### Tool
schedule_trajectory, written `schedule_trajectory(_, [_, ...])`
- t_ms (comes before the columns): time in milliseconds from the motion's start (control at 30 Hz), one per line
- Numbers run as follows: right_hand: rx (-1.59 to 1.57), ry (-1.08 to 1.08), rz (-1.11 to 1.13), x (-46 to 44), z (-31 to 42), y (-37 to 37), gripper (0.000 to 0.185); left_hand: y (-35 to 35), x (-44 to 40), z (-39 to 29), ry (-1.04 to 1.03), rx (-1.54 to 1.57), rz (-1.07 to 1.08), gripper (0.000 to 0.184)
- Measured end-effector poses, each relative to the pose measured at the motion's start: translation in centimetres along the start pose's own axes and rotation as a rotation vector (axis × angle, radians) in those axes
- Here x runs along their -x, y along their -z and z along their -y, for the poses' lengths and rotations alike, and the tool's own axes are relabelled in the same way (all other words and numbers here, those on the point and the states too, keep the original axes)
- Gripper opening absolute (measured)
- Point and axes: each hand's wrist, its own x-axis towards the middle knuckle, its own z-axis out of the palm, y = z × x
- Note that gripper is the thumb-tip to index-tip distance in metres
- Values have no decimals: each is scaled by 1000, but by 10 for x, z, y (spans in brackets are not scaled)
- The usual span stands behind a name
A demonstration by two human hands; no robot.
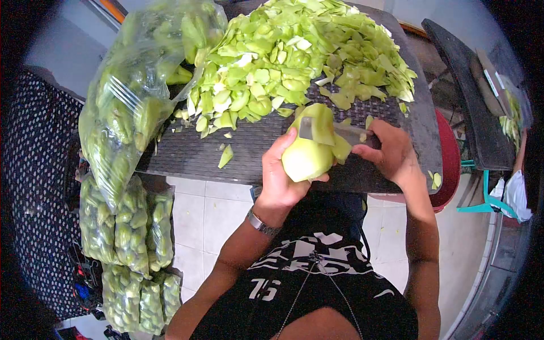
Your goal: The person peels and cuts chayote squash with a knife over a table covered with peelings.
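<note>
So the pale green fruit (306,162) is up in the air just over the near edge of the table, roughly mid-scene, with the person's left hand (281,180) wrapped around it from the left and underneath. Right hand (391,148) is gripping a knife (354,134), blade pointing left across the far side of the fruit, with a strip of peel (322,126) lifting over it. Pretty clearly mid-peel, I'd say: the near end looks smooth and bare, while the far side seems to be where the cutting's at.

Next move probably calls for a steady, shallow stroke to free that strip, then a turn of the fruit, keeping the left fingers out of the blade's way. Can't really tell how much skin is left underneath.

Just beyond is a big heap of peelings (283,62) on the dark woven table (192,153), plus a loose scrap (225,156) nearer in. Off left there's a clear bag of green fruits (127,102), with more packed bags (130,226) lower down on the near left. Red seat (447,158) on the right.
</note>
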Motion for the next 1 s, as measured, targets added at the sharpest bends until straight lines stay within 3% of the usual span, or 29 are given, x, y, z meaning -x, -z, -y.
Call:
schedule_trajectory(233, [-130, 130, -31, -10, 26, -9, 58, 11, 0, 20, 26, -26, -42, 56])
schedule_trajectory(333, [-9, 13, -47, -16, -9, -13, 59, 11, -1, 1, 24, 37, 20, 57])
schedule_trajectory(367, [-47, -202, -117, -22, -23, -15, 62, 12, 3, -4, 34, 32, 25, 57])
schedule_trajectory(467, [-20, -389, -72, -22, -50, 2, 65, 11, 10, -10, 27, 77, 76, 58])
schedule_trajectory(567, [-92, -619, 112, -26, -28, 23, 64, 4, 2, -12, -24, 53, -147, 58])
schedule_trajectory(667, [-111, -391, 25, -14, -18, 11, 61, 10, -9, -10, -144, -118, -195, 57])
schedule_trajectory(733, [-316, -234, -30, 0, 15, 6, 55, -1, -4, -16, -119, -115, -187, 58])
schedule_trajectory(867, [-140, 182, 9, 20, 56, -18, 57, 0, -9, -12, -25, 35, -136, 61])
schedule_trajectory(1000, [-136, 218, -77, 20, 64, -26, 60, 3, -9, -5, -2, 13, 9, 63])
